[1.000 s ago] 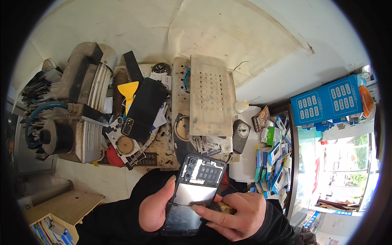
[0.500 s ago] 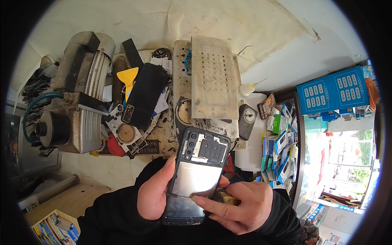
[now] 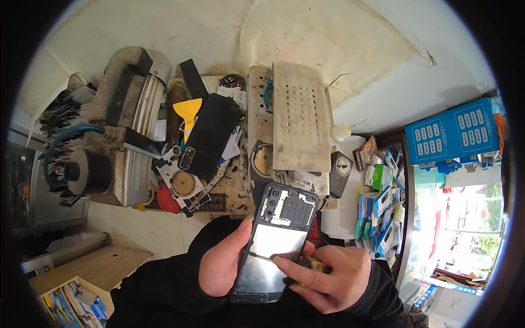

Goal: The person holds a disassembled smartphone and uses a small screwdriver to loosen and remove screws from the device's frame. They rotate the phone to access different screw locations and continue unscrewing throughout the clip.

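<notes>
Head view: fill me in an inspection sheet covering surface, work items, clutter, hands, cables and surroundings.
Surface: workbench stained, strewn with dark specks.
Work items: phone, back open, camera lenses at upper left.
Clutter: yellow scraper, black panel, perforated plate.
Left hand: grips phone's left edge.
Right hand: fingertip at phone's back; yellowish object beside fingers, grip unclear.
Cables: no clear cable; teal hose looping at grey machine.
Surroundings: blue board, small boxes, right.
</notes>
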A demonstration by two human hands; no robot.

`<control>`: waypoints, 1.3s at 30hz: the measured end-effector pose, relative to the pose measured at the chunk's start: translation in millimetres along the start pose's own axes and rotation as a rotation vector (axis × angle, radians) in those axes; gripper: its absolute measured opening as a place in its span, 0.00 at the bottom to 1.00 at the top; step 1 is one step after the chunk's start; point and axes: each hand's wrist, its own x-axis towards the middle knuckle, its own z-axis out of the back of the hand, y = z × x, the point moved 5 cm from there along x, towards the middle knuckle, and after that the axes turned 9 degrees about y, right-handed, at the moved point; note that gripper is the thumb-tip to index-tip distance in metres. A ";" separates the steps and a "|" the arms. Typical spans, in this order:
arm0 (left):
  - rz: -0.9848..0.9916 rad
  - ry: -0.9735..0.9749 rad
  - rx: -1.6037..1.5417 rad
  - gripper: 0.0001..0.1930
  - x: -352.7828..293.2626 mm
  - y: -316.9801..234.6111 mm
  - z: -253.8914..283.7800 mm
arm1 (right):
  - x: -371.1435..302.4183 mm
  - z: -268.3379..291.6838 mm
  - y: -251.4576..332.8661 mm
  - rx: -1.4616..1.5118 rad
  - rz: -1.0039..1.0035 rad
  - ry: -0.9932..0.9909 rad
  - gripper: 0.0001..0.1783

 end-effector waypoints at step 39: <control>-0.131 0.098 -0.046 0.41 -1.0 -5.4 -2.7 | 6.8 1.7 18.8 0.099 0.033 -0.009 0.31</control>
